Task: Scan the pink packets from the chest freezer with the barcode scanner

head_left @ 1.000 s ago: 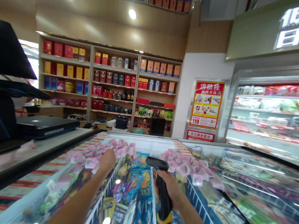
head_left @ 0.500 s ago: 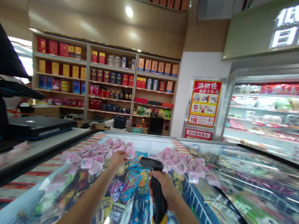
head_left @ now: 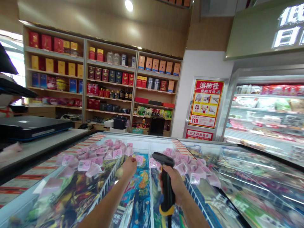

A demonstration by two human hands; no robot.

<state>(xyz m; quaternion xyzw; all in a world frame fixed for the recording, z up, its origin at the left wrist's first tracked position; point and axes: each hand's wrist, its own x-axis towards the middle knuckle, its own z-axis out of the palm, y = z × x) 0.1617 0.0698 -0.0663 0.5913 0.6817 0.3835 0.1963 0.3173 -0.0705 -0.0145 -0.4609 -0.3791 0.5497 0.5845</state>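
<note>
A black laptop lies on the counter at far left. Over the open chest freezer, the left hand pinches a pink price tag; just beside it, the right hand is clenched around a black barcode scanner. The red wall poster reads "119"

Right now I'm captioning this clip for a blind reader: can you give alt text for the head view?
A person's right hand grips a black barcode scanner over an open shop freezer, while the left hand holds up a pink tag. More pink tags lie on the glass lids; shelves of boxes stand behind.
</note>
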